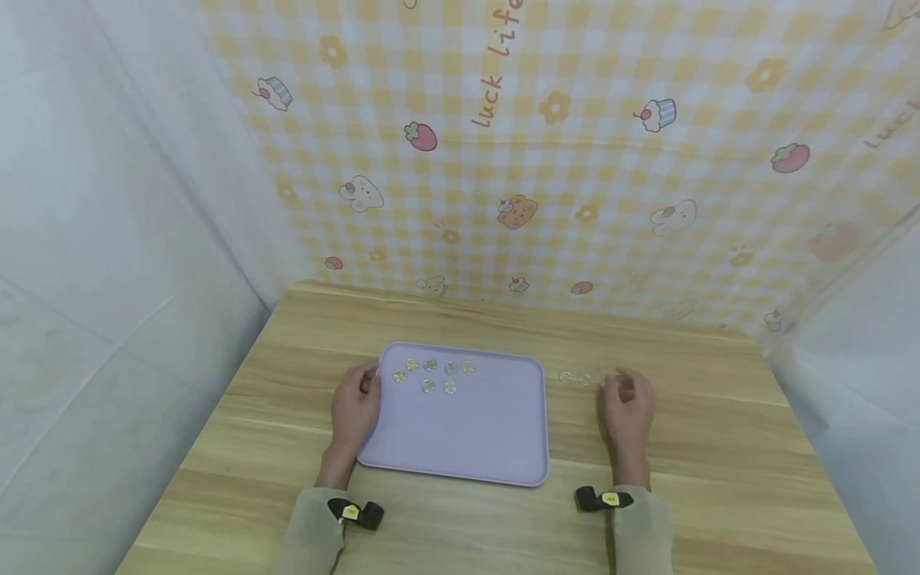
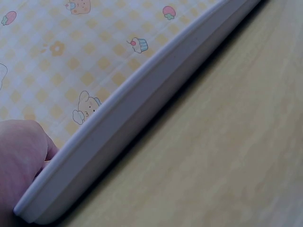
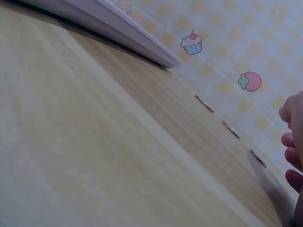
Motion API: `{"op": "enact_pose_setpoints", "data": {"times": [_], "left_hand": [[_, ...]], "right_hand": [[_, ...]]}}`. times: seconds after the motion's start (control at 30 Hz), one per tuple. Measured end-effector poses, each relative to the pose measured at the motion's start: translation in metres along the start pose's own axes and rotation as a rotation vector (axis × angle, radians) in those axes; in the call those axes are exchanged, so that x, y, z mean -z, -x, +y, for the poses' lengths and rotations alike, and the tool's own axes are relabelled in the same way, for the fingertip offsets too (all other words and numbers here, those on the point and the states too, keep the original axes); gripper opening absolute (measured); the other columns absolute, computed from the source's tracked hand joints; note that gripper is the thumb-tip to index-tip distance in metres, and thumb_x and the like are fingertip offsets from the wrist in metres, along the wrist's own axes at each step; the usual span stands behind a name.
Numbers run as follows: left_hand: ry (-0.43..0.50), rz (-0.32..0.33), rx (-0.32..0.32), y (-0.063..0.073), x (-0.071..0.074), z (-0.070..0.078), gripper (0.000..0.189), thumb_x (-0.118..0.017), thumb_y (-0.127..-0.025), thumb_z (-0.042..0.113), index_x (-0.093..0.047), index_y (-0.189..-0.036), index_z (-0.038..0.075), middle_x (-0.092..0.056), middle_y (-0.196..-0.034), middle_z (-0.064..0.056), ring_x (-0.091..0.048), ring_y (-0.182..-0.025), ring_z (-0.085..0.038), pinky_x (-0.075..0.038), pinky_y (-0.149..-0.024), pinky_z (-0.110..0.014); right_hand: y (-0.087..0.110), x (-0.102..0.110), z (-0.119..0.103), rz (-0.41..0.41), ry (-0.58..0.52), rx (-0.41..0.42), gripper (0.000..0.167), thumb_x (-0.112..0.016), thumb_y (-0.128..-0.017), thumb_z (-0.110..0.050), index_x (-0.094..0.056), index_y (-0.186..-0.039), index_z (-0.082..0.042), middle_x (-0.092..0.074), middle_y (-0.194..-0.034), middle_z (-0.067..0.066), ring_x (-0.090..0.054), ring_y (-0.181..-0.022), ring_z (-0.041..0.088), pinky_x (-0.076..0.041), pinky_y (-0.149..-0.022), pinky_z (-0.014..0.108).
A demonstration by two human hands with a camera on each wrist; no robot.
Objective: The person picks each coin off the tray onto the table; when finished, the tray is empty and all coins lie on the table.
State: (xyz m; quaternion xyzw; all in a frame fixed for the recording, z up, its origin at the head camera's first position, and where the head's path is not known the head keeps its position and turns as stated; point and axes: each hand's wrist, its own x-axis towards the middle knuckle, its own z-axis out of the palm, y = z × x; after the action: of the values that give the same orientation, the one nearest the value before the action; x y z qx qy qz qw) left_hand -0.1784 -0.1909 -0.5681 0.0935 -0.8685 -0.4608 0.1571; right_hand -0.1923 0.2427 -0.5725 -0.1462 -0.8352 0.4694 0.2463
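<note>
A shallow lavender tray lies on the table, with several round coins scattered over its far left part. My left hand holds the tray's left rim, its thumb along the edge. In the left wrist view, part of that hand shows at the near end of the tray wall. To the right of the tray, coins lie flat in a row; the right wrist view shows three coins edge-on. My right hand is just beyond the row's right end, fingers loosely bent, with no coin visible in them.
The wood-grain table extends around the tray on all sides. Behind it hangs a yellow checked cloth with cartoon prints. White sheets enclose the left and right sides.
</note>
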Motion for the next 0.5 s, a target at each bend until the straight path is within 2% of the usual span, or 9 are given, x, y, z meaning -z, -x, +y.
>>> {"op": "enact_pose_setpoints", "data": {"times": [0.17,0.4,0.5], "left_hand": [[-0.015,-0.003,0.010,-0.0006,-0.0005,0.0005,0.026,-0.058,-0.099,0.016,-0.066,-0.121,0.004,-0.065,-0.100,-0.008,-0.059,-0.082,-0.018,-0.049,-0.068,-0.025],[-0.003,-0.006,0.014,0.0001,0.0005,0.0017,0.027,-0.058,-0.099,0.016,-0.065,-0.122,0.004,-0.065,-0.101,-0.008,-0.059,-0.082,-0.018,-0.049,-0.068,-0.025],[-0.002,-0.006,0.014,0.0005,0.0009,0.0014,0.028,-0.058,-0.099,0.016,-0.065,-0.123,0.004,-0.065,-0.102,-0.008,-0.059,-0.083,-0.018,-0.049,-0.069,-0.025]], "right_hand": [[0.0018,0.0002,-0.0020,-0.001,-0.014,-0.032,0.033,-0.058,-0.099,-0.028,-0.062,-0.125,-0.008,-0.062,-0.113,0.009,-0.050,-0.092,0.007,-0.041,-0.084,0.029],[0.0025,0.0004,-0.0051,-0.005,-0.043,0.010,0.033,-0.061,-0.097,-0.026,-0.063,-0.125,-0.008,-0.062,-0.109,0.005,-0.051,-0.091,0.003,-0.041,-0.083,0.026],[0.0034,0.0002,-0.0072,-0.022,-0.069,0.014,0.035,-0.062,-0.097,-0.027,-0.063,-0.125,-0.007,-0.062,-0.110,0.006,-0.051,-0.093,0.005,-0.040,-0.084,0.027]]}}
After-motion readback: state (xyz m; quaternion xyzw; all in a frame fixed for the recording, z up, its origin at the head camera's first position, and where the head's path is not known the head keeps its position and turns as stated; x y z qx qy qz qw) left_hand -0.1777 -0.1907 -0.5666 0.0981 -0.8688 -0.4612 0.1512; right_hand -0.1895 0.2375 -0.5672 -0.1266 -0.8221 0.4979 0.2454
